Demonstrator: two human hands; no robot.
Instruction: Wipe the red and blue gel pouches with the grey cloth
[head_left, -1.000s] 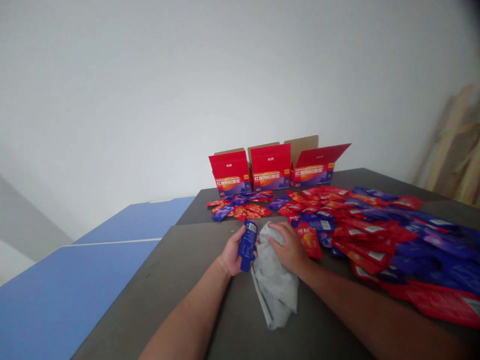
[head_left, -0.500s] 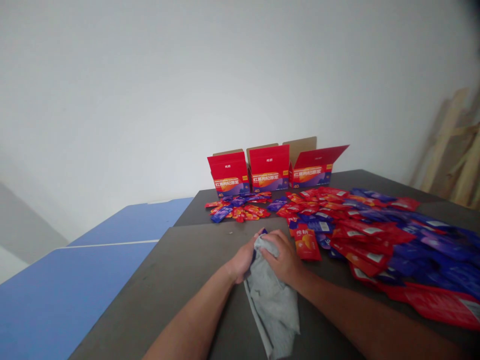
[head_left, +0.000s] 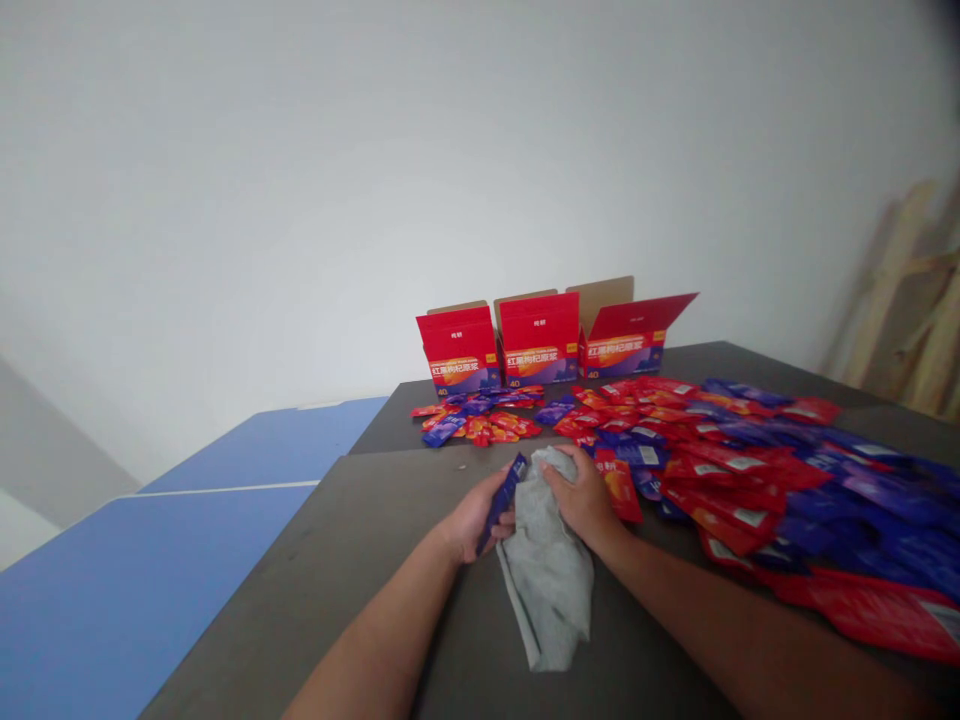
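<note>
In my left hand [head_left: 480, 515] is a dark blue sachet [head_left: 502, 503], gripped between thumb and fingers and tilted on edge. My right hand [head_left: 585, 495] grips the top of a grey cloth [head_left: 551, 565], whose lower part hangs down over the dark table [head_left: 352, 580]. The cloth is close beside the sachet; whether they touch I cannot tell. Just beyond my right hand lies a red sachet [head_left: 621, 488], partly covered by the hand. It sits at the near edge of a large pile of red and blue sachets [head_left: 720, 470].
Three red cartons with raised flaps, a left one [head_left: 461, 350], a middle one [head_left: 538, 340] and a right one [head_left: 622, 340], stand at the back. Before them lies a smaller sachet heap [head_left: 484, 415]. A blue table [head_left: 172, 560] adjoins on the left; wooden slats [head_left: 907, 290] lean at far right.
The cloth was pressed against the sachet between both hands. Now my right hand has drawn it slightly right, and the blue sachet shows more fully in my left hand.
</note>
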